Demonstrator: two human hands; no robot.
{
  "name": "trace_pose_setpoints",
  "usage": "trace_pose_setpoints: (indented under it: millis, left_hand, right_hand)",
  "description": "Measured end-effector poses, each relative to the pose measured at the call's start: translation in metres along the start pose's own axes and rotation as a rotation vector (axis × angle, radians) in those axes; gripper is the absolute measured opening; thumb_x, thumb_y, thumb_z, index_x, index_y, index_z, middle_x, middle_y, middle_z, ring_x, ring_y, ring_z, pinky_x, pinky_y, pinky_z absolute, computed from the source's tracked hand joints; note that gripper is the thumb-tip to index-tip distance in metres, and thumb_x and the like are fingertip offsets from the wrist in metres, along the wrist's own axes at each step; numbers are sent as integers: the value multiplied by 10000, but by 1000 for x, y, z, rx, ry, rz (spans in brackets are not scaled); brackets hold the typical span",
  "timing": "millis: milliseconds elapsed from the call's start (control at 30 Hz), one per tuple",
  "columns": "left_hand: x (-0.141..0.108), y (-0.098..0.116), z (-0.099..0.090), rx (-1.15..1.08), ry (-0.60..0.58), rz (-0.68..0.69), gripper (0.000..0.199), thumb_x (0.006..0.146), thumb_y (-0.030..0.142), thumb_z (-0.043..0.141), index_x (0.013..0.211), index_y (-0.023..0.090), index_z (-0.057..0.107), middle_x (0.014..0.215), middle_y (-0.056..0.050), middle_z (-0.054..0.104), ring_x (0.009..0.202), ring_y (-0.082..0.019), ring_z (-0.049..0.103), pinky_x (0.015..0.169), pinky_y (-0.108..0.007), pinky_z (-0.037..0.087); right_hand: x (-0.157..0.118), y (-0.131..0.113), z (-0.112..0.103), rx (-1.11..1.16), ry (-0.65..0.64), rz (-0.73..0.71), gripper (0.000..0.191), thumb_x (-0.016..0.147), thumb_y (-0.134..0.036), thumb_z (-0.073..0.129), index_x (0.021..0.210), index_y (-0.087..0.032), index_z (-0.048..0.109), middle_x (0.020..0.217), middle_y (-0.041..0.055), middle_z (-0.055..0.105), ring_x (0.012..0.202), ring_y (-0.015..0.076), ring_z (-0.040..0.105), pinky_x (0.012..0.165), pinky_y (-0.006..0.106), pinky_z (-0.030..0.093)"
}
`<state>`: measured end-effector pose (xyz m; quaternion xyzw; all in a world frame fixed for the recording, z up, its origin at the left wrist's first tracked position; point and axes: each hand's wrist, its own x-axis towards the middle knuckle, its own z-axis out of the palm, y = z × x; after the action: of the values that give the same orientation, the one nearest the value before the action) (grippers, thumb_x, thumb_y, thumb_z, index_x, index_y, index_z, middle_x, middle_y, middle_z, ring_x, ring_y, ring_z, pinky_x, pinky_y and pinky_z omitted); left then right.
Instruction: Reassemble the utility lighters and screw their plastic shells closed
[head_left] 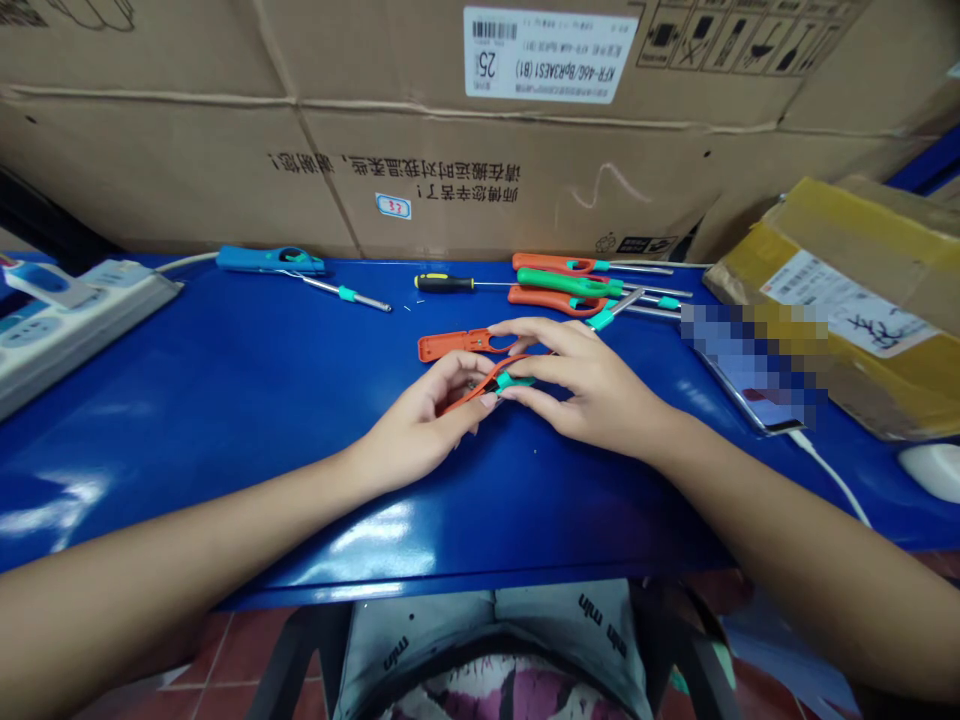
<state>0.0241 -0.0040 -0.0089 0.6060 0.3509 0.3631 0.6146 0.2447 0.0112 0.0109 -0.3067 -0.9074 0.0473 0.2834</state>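
Observation:
Near the middle of the table, my left hand (420, 425) is closed around the handle end of an orange lighter shell half (491, 376), tilted with its inside partly showing. My right hand (592, 390) meets it from the other side, thumb and fingers pinching at a green trigger piece (514, 382) on the shell; its exact fit is hidden by fingers. Just behind lies a second orange shell half (452, 345), its right end below my right fingers. A metal lighter tube with a green collar (602, 318) lies behind my right hand.
At the back are a yellow-black screwdriver (444, 284), a blue lighter (259, 261) with its tube out, and orange and green lighters (562, 282). A power strip (82, 310) stands left. To the right are a phone (750, 385) with a cable and a taped box (840, 290). A large carton (225, 190) walls the rear.

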Motion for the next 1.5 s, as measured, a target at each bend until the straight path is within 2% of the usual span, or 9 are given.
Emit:
trace_pose_setpoints:
  millis: [167, 433, 633, 733, 867, 1067, 1200, 1333, 1500]
  left_hand:
    - [0, 4, 2, 13, 27, -43, 227, 904, 310, 673, 1033, 185, 535, 805, 26, 572, 586, -79, 495, 497, -197, 409]
    - [-2, 6, 1, 31, 39, -57, 187, 919, 289, 604, 1034, 161, 531, 831, 11, 567, 629, -94, 537, 510, -196, 439]
    - [-1, 4, 2, 30, 48, -37, 197, 919, 287, 622, 1033, 168, 513, 825, 20, 571, 595, -78, 524, 484, -185, 435]
    - [-1, 2, 4, 58, 63, 8, 204, 929, 299, 644, 1011, 175, 505, 818, 29, 573, 575, -61, 508, 478, -176, 436]
    - [-2, 0, 7, 105, 89, 84, 208, 945, 318, 651, 1018, 179, 515, 830, 31, 592, 574, -53, 513, 496, -177, 447]
    - [-3, -1, 7, 147, 101, 165, 158, 962, 280, 638, 1014, 183, 526, 840, 33, 597, 564, -40, 503, 516, -181, 439]
    - [-3, -2, 6, 152, 97, 174, 147, 969, 277, 634, 1014, 183, 532, 825, 29, 602, 566, -45, 505, 538, -190, 446]
    - [-4, -3, 6, 161, 102, 176, 165, 962, 289, 646, 1029, 186, 535, 801, 30, 605, 554, -50, 505, 519, -188, 436]
    - [-5, 0, 8, 84, 102, 94, 238, 941, 357, 674, 1021, 183, 532, 832, 17, 617, 563, -61, 538, 498, -183, 467]
  right_hand:
    - [1, -2, 6, 128, 57, 63, 139, 950, -168, 629, 934, -178, 767, 1364, 147, 649, 1082, 241, 698, 996, 478, 484]
    - [0, -2, 7, 150, 64, 66, 168, 949, -153, 623, 961, -186, 788, 1371, 151, 637, 1118, 246, 675, 999, 493, 485]
    - [0, 0, 10, 75, 89, 58, 167, 953, -183, 633, 969, -204, 798, 1379, 148, 647, 1091, 243, 688, 1007, 501, 470]
    - [-1, -1, 8, 5, 49, 66, 184, 973, -231, 617, 995, -239, 799, 1378, 117, 657, 1171, 274, 656, 1024, 525, 439]
    - [-2, 0, 0, -73, -34, 25, 197, 977, -311, 617, 1040, -225, 783, 1393, 107, 653, 1242, 307, 617, 1057, 550, 410]
    - [-1, 5, -19, -55, 35, -82, 158, 950, -258, 637, 1014, -189, 765, 1342, 131, 677, 1270, 278, 622, 1071, 468, 466]
    - [0, 7, -24, -104, -13, -118, 185, 946, -310, 658, 1044, -199, 770, 1328, 132, 674, 1266, 307, 613, 1066, 497, 460]
    - [-1, 11, -20, -123, -13, -171, 178, 971, -296, 626, 1044, -218, 768, 1323, 124, 680, 1239, 291, 628, 1034, 493, 465]
    - [-2, 14, -19, -74, 5, -224, 165, 969, -244, 621, 970, -210, 782, 1313, 140, 686, 1211, 290, 644, 991, 492, 474]
